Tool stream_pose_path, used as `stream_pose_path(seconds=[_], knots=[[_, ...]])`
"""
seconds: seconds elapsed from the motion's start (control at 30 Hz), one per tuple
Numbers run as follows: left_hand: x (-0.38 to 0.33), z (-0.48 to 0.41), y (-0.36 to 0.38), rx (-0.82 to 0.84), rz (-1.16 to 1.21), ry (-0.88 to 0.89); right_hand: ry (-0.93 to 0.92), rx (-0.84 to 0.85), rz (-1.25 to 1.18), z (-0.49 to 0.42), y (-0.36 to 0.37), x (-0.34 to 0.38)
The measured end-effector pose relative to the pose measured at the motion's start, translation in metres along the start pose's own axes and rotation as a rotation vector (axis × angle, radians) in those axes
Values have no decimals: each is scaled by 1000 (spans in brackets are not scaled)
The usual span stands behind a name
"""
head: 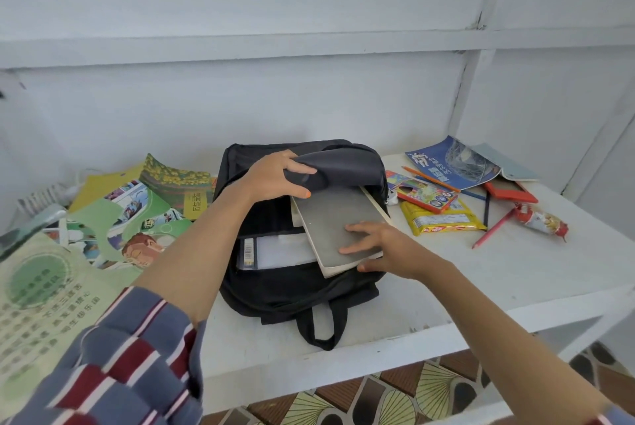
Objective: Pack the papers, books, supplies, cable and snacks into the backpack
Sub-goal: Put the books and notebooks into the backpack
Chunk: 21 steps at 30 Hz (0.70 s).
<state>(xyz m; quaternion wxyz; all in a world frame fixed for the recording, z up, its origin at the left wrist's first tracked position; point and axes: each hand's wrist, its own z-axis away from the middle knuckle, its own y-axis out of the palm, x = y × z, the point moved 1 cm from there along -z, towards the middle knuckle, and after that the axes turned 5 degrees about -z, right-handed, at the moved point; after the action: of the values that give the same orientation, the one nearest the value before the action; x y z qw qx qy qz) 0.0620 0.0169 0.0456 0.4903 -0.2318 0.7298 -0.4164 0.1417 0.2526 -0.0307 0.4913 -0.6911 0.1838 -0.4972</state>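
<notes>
A black backpack (295,290) lies open on the white table (481,280). My left hand (275,177) grips the backpack's front flap (343,163) and holds it up. My right hand (381,247) holds a grey book (336,218) at its near corner, fingers spread on the cover and thumb under the edge; the book's far end is inside the opening. White papers (275,251) lie inside the backpack. To the right lie a blue book (453,163), a coloured pencil box (422,192), a yellow snack pack (443,218) and a red snack (539,218).
Green and yellow books (144,211) and a pale green booklet (44,297) lie spread left of the backpack. Loose pencils (491,229) and a red flat item (512,191) lie at the right. A white wall stands behind the table; patterned floor shows below its front edge.
</notes>
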Motion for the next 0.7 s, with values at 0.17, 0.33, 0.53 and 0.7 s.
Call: stream_pose_path(seconds=[0.17,0.33,0.53,0.7], knots=[[-2,1,-1,-16,-9,3,-43,-71,66,-9,7,-1],[-2,1,0,-55,-26,9,-15,-190,130,-31,16,6],[0,-3,-2,-72,-20,6,-24,-181,236,-38,20,5],[0,-5,-2,-69,-13,7,30,-210,318,-51,28,5]])
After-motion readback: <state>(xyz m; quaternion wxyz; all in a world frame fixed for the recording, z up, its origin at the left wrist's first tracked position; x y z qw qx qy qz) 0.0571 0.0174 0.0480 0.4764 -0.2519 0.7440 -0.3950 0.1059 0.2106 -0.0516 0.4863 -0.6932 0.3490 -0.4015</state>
